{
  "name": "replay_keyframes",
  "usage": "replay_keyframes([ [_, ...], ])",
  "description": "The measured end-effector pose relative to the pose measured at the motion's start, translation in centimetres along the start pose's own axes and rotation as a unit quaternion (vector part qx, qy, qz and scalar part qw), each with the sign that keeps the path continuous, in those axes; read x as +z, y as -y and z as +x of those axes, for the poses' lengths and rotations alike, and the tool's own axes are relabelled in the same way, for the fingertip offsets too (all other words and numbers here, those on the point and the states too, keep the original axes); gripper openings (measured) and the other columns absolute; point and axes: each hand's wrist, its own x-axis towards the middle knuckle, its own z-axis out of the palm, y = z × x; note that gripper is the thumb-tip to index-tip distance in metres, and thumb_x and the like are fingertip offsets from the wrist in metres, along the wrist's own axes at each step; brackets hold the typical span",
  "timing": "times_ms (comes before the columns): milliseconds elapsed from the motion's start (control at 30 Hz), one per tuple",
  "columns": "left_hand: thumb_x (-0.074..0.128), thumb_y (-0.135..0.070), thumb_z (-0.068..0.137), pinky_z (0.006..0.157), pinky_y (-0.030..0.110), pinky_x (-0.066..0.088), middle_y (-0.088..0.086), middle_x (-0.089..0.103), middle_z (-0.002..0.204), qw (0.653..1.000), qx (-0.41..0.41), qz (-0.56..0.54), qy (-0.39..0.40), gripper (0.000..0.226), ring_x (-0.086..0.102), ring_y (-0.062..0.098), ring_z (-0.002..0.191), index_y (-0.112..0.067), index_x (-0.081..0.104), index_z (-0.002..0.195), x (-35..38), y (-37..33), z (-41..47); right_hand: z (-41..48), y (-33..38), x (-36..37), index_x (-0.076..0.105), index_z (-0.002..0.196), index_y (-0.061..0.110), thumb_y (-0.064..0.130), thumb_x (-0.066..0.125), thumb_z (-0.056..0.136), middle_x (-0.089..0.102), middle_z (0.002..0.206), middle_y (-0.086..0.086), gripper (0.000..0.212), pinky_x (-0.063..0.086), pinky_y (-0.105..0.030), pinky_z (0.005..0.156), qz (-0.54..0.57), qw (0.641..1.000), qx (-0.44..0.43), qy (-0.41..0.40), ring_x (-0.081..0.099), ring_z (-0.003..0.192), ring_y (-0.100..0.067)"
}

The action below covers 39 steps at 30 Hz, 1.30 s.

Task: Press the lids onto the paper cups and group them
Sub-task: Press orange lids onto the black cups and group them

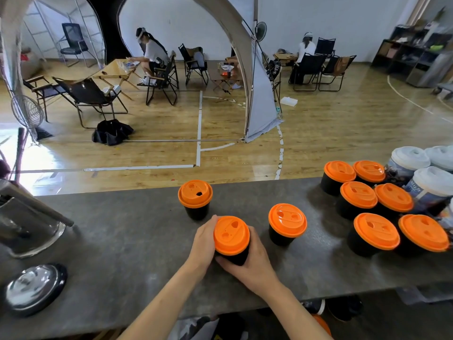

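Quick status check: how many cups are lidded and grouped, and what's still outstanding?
Done: six orange-lidded cups stand clustered at the right end of the counter. In hand: left hand and right hand both grip a lidded cup; whether its lid is fully seated I cannot tell. Remaining: that cup, the far cup and the middle cup, all lidded, stand apart and probably need moving to the cluster.

The black paper cup (pixel 235 257) under the nearest orange plastic lid (pixel 231 235) is mostly hidden by that lid, the left hand (pixel 203 244) and the right hand (pixel 250 266), both curled round it. At the right edge the white-lidded printed cups (pixel 438 157) are cut off; at the left, the shiny metal appliance (pixel 29 224).
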Motion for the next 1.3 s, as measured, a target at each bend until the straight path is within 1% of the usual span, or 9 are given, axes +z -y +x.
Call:
replay_keyframes([
  [167,0.037,-0.033,0.111,0.075,0.007,0.049,-0.008,0.078,0.096,0.996,0.072,-0.016,-0.054,0.044,0.071,0.002,0.092,-0.021,0.077,0.097,0.4,1.5,-1.0,0.0,0.1,0.0,0.048,0.120,0.046,0.061,0.095,0.056,0.056,0.124,0.038,0.081,0.042,-0.003,0.091,0.003,1.000,0.021,-0.021,0.057,0.118,0.012],
  [267,0.042,-0.033,0.109,0.081,0.016,0.050,-0.001,0.079,0.098,0.998,0.056,0.008,-0.014,0.041,0.072,0.009,0.095,-0.018,0.077,0.096,-0.2,0.9,-0.1,0.1,-0.3,-0.1,0.050,0.120,0.043,0.049,0.097,0.059,0.061,0.121,0.034,0.076,0.043,-0.004,0.091,-0.002,1.000,0.022,-0.022,0.058,0.117,0.011],
  [400,0.039,-0.033,0.110,0.073,0.008,0.049,-0.004,0.080,0.100,0.999,0.004,0.013,0.044,0.044,0.074,0.006,0.095,-0.018,0.079,0.101,-0.5,-0.4,0.4,0.1,-0.2,-0.1,0.050,0.125,0.039,0.044,0.094,0.064,0.062,0.124,0.023,0.075,0.043,-0.010,0.097,-0.006,1.000,0.012,-0.017,0.057,0.120,0.007],
  [667,0.036,-0.026,0.112,0.077,0.006,0.047,-0.004,0.073,0.103,0.992,0.090,0.013,-0.088,0.036,0.067,0.000,0.095,-0.020,0.071,0.105,0.9,1.7,-1.7,0.0,0.0,-0.1,0.047,0.123,0.043,0.058,0.091,0.060,0.059,0.125,0.022,0.079,0.044,-0.009,0.094,-0.011,1.000,0.011,-0.013,0.056,0.119,0.008],
  [867,0.038,-0.029,0.111,0.083,0.016,0.048,-0.005,0.079,0.103,0.999,0.023,0.031,0.015,0.041,0.071,0.006,0.099,-0.017,0.077,0.107,-0.1,0.2,0.2,0.2,-0.4,-0.2,0.051,0.126,0.036,0.039,0.094,0.065,0.062,0.123,0.019,0.074,0.047,-0.018,0.099,-0.018,1.000,-0.005,-0.015,0.058,0.119,0.005],
  [1033,0.037,-0.021,0.111,0.079,0.009,0.049,-0.006,0.077,0.102,0.996,0.077,0.022,-0.043,0.037,0.069,0.003,0.098,-0.016,0.074,0.107,0.5,1.1,-0.9,0.0,0.0,0.1,0.045,0.127,0.044,0.060,0.094,0.060,0.056,0.125,0.032,0.084,0.042,-0.007,0.095,0.001,1.000,-0.002,-0.020,0.056,0.121,0.009],
  [1167,0.036,-0.021,0.112,0.084,0.012,0.049,-0.003,0.074,0.106,0.994,0.090,0.032,-0.057,0.036,0.068,0.004,0.100,-0.016,0.071,0.109,0.5,1.6,-1.0,0.0,-0.2,-0.1,0.046,0.127,0.049,0.056,0.092,0.064,0.056,0.127,0.037,0.078,0.041,-0.005,0.096,0.009,1.000,0.004,-0.011,0.055,0.122,0.011],
  [1233,0.037,-0.027,0.111,0.087,0.017,0.049,-0.002,0.077,0.106,0.998,0.045,0.041,-0.015,0.039,0.070,0.007,0.102,-0.016,0.075,0.107,0.2,1.1,-0.2,0.1,-0.5,-0.2,0.048,0.127,0.048,0.049,0.093,0.066,0.060,0.126,0.031,0.075,0.042,-0.007,0.097,0.009,1.000,0.008,-0.010,0.056,0.123,0.009],
  [1300,0.035,-0.033,0.112,0.081,0.009,0.048,-0.007,0.079,0.105,0.998,0.007,0.046,0.051,0.045,0.071,0.002,0.100,-0.019,0.077,0.108,-0.2,0.3,0.3,0.1,-0.5,-0.2,0.049,0.125,0.047,0.045,0.092,0.066,0.062,0.124,0.028,0.073,0.042,-0.009,0.098,0.003,1.000,0.005,-0.012,0.057,0.121,0.007],
])
